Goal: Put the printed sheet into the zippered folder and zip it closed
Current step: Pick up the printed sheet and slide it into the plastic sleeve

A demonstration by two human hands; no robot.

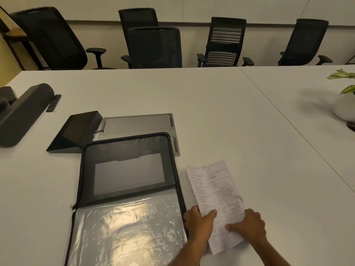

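Zippered folder (126,191) lies flat and fully unzipped on the white table (221,116), mesh pocket half away from the person, shiny clear-plastic half nearest. Printed sheet (215,196) sits just right of the folder's right edge, flat on the table, a second page apparently under it. Step in hand: picking up the sheet. Do it well by lifting with both hands, keeping it flat, then sliding it left, squarely onto the open folder, clear of the zip track. Left hand (199,222) pinches the sheet's left edge, thumb on top. Right hand (247,225) grips the lower right part, fingers curled over the paper.
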